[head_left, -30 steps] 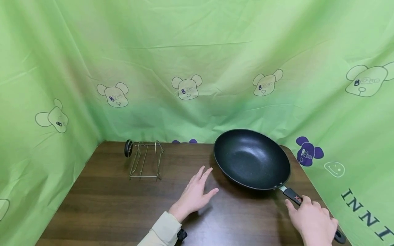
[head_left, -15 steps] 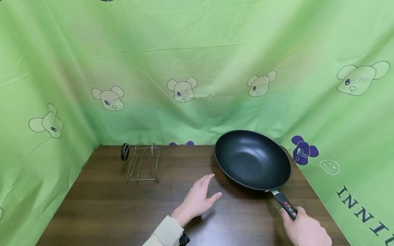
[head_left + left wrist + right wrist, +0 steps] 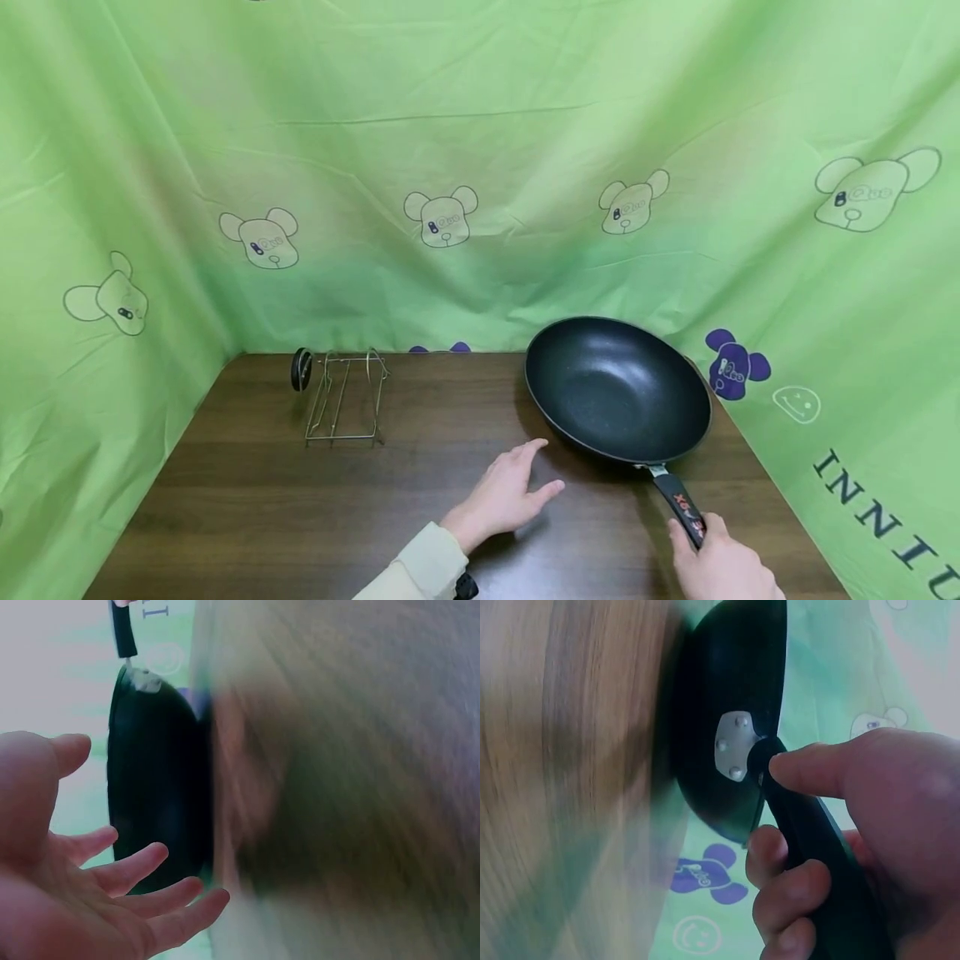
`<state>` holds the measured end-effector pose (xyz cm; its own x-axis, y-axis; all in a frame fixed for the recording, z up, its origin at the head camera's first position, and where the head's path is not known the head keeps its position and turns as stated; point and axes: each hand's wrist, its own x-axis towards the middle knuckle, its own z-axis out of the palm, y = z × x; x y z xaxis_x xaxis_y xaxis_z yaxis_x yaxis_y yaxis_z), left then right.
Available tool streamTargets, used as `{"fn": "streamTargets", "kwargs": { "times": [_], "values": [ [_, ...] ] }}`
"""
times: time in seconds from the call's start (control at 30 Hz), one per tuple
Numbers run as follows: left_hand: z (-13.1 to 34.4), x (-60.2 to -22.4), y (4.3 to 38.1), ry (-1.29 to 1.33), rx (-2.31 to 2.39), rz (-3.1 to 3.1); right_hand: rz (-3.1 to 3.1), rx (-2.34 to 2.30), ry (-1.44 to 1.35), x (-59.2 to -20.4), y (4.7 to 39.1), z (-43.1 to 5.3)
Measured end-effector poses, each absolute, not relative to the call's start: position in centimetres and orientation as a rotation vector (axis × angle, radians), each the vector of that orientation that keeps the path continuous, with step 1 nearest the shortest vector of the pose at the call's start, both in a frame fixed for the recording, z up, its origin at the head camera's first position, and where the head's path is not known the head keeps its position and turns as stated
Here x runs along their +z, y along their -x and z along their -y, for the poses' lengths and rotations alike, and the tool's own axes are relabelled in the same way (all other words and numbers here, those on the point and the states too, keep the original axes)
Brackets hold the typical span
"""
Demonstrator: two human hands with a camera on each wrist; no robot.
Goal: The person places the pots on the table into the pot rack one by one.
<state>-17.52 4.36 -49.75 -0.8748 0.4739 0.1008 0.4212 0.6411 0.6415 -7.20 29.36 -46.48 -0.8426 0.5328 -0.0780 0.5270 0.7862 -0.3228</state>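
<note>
A black wok (image 3: 618, 392) stands at the back right of the brown table, its long black handle (image 3: 677, 502) pointing toward the front right. My right hand (image 3: 723, 562) grips that handle; in the right wrist view the fingers curl round it and the thumb lies along it, behind a riveted metal bracket (image 3: 735, 746). To the left of the wok, my left hand (image 3: 506, 496) hovers over the table with fingers spread and nothing held. In the left wrist view its fingertips are near the wok's dark outer side (image 3: 161, 780), seemingly apart from it.
A wire rack (image 3: 345, 400) with a round black piece (image 3: 302, 369) at its left end sits at the back left of the wooden table (image 3: 300, 517). Green printed cloth (image 3: 360, 275) hangs behind the table and along both sides.
The wok's handle has swung to the left, carried by my right hand, which has closed round it. My left hand has shifted right and slightly forward, closer to the wok's front edge.
</note>
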Motion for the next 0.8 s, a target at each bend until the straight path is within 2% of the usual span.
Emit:
{"fn": "streamTargets", "kwargs": {
  "times": [0.27,0.53,0.8],
  "values": [
    [-7.8,-49.5,16.8,-0.640,1.301,-2.501,2.909,0.571,0.791,-46.6,6.9,-27.9],
    [-11.1,-48.8,15.8,-0.293,1.704,-1.882,2.914,0.639,0.754,-46.9,6.7,-26.2],
    [-12.7,-48.4,16.0,-0.256,1.720,-1.827,2.894,0.635,0.803,-46.6,6.3,-26.0]
  ]
}}
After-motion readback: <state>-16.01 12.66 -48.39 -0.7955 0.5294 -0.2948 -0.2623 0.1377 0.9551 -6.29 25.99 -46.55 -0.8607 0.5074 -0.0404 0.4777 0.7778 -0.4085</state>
